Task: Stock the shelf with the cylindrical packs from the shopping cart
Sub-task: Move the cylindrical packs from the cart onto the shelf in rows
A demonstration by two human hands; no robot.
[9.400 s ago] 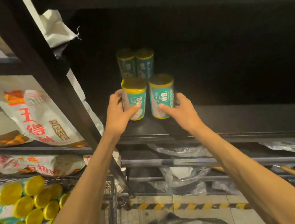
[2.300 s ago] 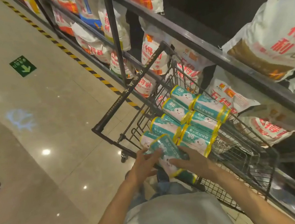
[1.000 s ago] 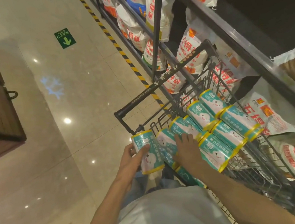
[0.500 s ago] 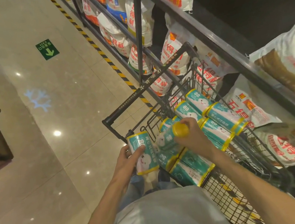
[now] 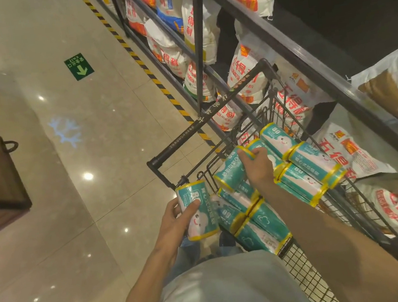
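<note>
Teal, yellow-rimmed cylindrical packs (image 5: 296,179) were piled in the shopping cart (image 5: 308,275); one pack (image 5: 198,213) was gripped upright by the left hand (image 5: 177,226) (just outside the basket), another pack (image 5: 230,172) clasped by the right hand (image 5: 257,166) above the pile.

You wear a light grey shirt (image 5: 225,290) and blue jeans (image 5: 188,255); your forearms are bare, no sleeves, both hands ungloved.
</note>
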